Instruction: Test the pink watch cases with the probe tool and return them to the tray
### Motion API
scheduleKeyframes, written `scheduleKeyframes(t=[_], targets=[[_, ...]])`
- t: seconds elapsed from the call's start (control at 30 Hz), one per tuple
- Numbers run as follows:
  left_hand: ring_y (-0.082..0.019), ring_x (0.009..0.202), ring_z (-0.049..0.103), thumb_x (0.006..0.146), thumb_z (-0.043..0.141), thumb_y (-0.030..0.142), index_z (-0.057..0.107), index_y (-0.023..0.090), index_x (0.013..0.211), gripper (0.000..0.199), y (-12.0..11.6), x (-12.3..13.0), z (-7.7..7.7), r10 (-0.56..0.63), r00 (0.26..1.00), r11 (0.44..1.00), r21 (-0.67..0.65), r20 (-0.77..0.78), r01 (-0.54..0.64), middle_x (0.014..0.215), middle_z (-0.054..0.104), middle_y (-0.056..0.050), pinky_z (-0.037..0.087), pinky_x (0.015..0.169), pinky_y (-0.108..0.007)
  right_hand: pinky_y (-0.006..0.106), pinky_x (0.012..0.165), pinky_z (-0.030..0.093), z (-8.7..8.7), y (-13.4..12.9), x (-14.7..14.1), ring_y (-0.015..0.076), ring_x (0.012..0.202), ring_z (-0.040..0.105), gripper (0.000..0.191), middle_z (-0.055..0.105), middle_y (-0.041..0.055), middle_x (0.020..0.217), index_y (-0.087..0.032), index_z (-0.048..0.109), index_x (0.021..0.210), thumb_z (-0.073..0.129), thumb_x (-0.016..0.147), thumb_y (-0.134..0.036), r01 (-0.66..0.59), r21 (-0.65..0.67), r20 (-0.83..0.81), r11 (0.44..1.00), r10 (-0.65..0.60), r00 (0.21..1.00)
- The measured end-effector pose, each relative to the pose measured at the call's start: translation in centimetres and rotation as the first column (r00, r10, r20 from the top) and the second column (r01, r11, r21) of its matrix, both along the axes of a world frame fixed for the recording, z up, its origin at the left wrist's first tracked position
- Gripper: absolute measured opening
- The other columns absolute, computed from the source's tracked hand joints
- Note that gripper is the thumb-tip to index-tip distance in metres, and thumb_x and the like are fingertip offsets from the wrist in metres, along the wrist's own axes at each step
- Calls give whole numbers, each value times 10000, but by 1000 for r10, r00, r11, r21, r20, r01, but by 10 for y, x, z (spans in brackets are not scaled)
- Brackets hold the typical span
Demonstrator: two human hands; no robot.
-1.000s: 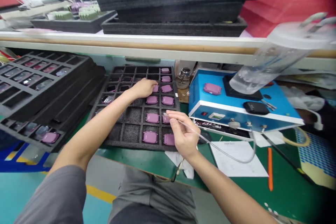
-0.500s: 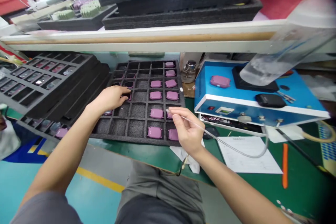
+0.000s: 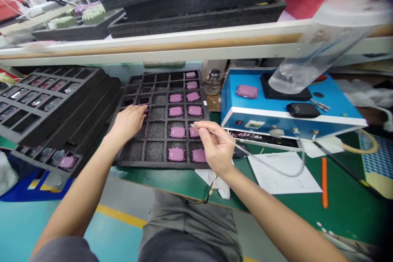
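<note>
A black foam tray with square compartments lies on the bench, with purple watch cases in its right columns. Dark-faced watches sit toward its left side. My left hand reaches into the left part, its curled fingertips at a purple watch case that they mostly cover. Between thumb and fingers, my right hand pinches the tip end of a thin clear tube. That tip is just above a watch case in the rightmost column. The tube runs back to a blue machine.
Stacked foam trays stand at the left. On the blue machine are a purple case, a black box-like item and a tilted clear cylinder. A glass bottle, paper sheet and orange strip are nearby. A shelf edge crosses above.
The view has swung slightly right. My left hand has shifted a little right and nearer over the tray, uncovering dark-faced watches behind it. My right hand keeps its pinch on the tube.
</note>
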State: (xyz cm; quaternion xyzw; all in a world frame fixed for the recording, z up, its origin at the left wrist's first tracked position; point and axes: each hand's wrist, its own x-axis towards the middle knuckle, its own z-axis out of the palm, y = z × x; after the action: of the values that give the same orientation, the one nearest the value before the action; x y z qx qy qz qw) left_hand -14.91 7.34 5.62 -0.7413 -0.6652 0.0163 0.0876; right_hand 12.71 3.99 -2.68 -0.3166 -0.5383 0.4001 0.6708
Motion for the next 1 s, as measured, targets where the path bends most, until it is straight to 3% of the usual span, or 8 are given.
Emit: scheduleKeyframes(t=[0.1,0.2,0.27,0.37,0.4,0.47,0.6,1.0], targets=[[-382,1209,690,994,497,256,714,167,1307,391,-1,0,4,33,997,999,-17,67,-32,1271,751,-185,518,1026,-499,354,862,663,1,2,1,197,979,758,130,787,67,1019,-241,783,1000,680,977,-317,5,-27,-22,1000,-6,1000],[-335,1126,732,983,545,270,753,184,1234,338,-11,21,2,46,916,985,137,399,-109,1207,785,-145,535,1024,-480,357,878,664,1,1,2,199,998,759,125,786,68,1033,-242,783,1009,679,981,-305,0,-28,-46,1000,-1,999],[-287,1069,758,951,631,299,757,161,1215,323,-24,52,-8,-43,667,961,212,744,-175,1191,795,-130,570,997,-428,370,898,663,2,0,2,204,1011,760,126,784,71,1045,-242,783,1015,674,987,-299,6,-16,-67,1000,-7,998],[-245,1032,780,883,756,330,760,132,1182,358,-42,107,-31,-73,132,980,96,989,-177,1149,811,-122,605,963,-363,400,942,657,3,0,1,216,1038,765,132,789,73,1064,-242,779,1026,663,998,-299,56,4,-88,998,-56,995],[-238,1024,785,867,782,332,762,131,1172,366,-46,122,-38,-54,7,986,54,999,-160,1137,815,-119,612,956,-350,402,955,653,3,0,1,216,1048,767,131,792,71,1068,-243,779,1029,661,1000,-292,70,8,-87,998,-69,994],[-225,999,794,843,818,325,772,135,1142,357,-49,143,-49,-29,-140,990,9,990,-139,1106,823,-109,622,940,-330,389,969,649,3,2,2,211,1057,773,126,800,65,1069,-247,782,1033,662,999,-267,76,14,-74,997,-75,994],[-209,979,801,814,853,287,789,152,1097,320,-46,151,-57,-48,-208,989,17,977,-147,1075,831,-88,634,923,-302,366,975,646,1,3,2,202,1063,777,131,811,57,1066,-255,790,1033,666,995,-236,54,10,-40,998,-53,998],[-219,987,806,836,829,253,792,147,1104,290,-46,150,-59,-72,-210,989,42,975,-144,1080,830,-88,655,907,-297,409,1013,634,-2,2,1,226,1096,773,131,804,61,1070,-247,789,1035,668,990,-225,5,-35,-75,999,-8,997]])
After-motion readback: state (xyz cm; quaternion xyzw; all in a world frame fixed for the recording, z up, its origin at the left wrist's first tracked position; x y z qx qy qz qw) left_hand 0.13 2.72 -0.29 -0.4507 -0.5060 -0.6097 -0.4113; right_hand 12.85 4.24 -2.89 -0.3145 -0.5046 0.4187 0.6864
